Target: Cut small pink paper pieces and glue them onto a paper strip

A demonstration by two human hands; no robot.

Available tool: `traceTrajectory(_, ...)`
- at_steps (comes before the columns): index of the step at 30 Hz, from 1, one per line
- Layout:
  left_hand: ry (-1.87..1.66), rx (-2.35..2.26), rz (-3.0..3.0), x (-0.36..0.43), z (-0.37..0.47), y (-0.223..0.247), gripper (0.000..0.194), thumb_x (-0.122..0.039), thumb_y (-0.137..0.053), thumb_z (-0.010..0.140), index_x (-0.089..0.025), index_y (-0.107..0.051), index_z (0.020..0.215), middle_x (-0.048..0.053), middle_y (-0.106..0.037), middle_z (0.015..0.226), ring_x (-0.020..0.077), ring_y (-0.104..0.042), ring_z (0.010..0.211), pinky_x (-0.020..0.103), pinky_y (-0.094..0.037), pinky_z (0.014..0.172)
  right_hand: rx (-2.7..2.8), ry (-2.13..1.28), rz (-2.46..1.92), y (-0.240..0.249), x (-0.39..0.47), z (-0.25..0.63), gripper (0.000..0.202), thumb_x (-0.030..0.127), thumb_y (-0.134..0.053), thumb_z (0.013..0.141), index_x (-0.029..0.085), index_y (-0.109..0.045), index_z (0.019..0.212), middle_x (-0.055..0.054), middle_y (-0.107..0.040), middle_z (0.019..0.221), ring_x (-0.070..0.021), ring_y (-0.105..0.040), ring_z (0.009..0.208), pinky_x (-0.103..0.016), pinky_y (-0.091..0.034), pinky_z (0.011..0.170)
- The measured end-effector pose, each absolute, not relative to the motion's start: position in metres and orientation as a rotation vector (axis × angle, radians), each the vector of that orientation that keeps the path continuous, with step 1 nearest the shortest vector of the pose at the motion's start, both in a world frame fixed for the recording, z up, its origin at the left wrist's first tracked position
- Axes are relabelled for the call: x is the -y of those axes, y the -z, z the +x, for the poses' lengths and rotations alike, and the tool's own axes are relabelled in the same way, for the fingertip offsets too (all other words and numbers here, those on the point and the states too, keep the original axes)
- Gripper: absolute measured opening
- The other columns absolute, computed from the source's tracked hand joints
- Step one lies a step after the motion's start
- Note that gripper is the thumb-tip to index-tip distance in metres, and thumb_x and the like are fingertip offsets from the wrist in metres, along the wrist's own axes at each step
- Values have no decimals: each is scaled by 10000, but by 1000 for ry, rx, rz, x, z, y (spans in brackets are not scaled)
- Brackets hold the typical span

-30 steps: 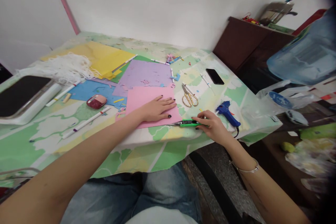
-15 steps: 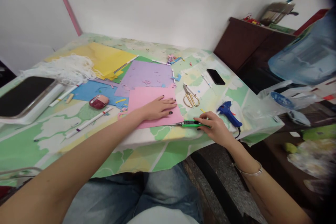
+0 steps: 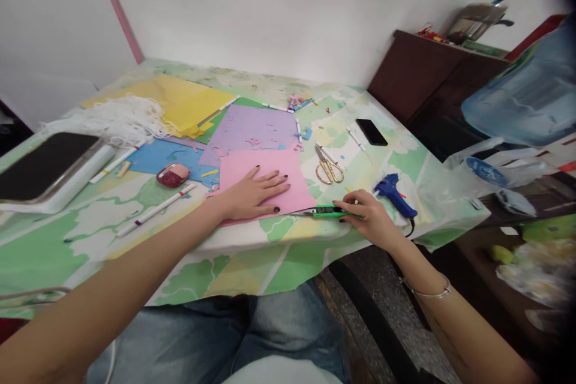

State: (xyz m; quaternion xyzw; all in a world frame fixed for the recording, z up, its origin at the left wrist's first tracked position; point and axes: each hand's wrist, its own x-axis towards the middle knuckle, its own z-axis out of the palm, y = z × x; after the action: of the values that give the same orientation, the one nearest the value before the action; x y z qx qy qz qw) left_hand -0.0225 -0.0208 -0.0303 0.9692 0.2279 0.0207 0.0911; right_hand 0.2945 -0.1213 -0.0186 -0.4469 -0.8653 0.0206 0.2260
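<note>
My left hand (image 3: 254,193) lies flat with fingers spread on a pink sheet (image 3: 292,174) near the table's front edge. To its right, my right hand (image 3: 366,216) is closed around a green and black utility knife (image 3: 327,211). The knife's blade points left and meets the near edge of the pink sheet at its right part. Beyond the pink sheet is a purple sheet (image 3: 265,123) with small paper scraps on it. Gold-handled scissors (image 3: 330,171) lie between the pink sheet and a blue glue gun (image 3: 396,195).
A black phone (image 3: 371,131) and several markers (image 3: 155,210) lie about the table. On the left are a tablet-like device (image 3: 47,162), white cords (image 3: 112,120), yellow sheets (image 3: 193,99), a blue sheet (image 3: 150,157) and a dark red case (image 3: 173,175). A brown cabinet (image 3: 432,72) stands at right.
My left hand has slid a little left across the pink sheet, its fingers spread wider. My right hand with the utility knife is nearly where it was.
</note>
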Motion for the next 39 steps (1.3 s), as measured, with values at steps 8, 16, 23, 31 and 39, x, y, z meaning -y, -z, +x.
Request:
traceTrajectory(8, -63, -692, 2956, 20, -22, 33, 567, -508, -180, 930, -309, -87, 1452, 17, -137, 1524, 224, -101, 1401, 488, 52, 1087, 2412, -57, -1199, 16, 123, 289, 268, 200, -526, 856, 195, -651, 1093, -116, -580, 893, -224, -519, 810, -396, -452, 689)
traceTrajectory(16, -64, -700, 2962, 20, -22, 34, 524, -444, -163, 948, -323, -74, 1450, 1, -139, 1524, 213, -104, 1401, 485, 41, 1086, 2397, -90, -1229, 17, 127, 294, 277, 202, -537, 851, 214, -645, 1105, -110, -572, 908, -229, -520, 824, -398, -449, 698)
traceTrajectory(23, -41, -716, 2944, 20, -21, 34, 507, -421, -152, 954, -329, -87, 1448, -9, -133, 1526, 198, -92, 1402, 473, 57, 1083, 2418, -70, -1201, 18, 119, 281, 271, 201, -534, 847, 226, -653, 1089, -106, -583, 900, -222, -519, 813, -391, -445, 694)
traceTrajectory(31, -51, -707, 2926, 19, -22, 35, 512, -426, -175, 951, -333, -89, 1447, -8, -150, 1522, 200, -106, 1400, 464, 54, 1084, 2434, -91, -1183, 15, 119, 287, 272, 207, -521, 855, 225, -651, 1093, -104, -587, 907, -220, -519, 814, -381, -444, 686)
traceTrajectory(39, -72, -709, 2925, 19, -22, 36, 510, -426, -185, 950, -338, -99, 1445, -4, -159, 1521, 204, -111, 1399, 469, 41, 1085, 2441, -93, -1182, 16, 115, 277, 285, 199, -537, 846, 238, -646, 1106, -103, -592, 912, -221, -520, 815, -381, -444, 685)
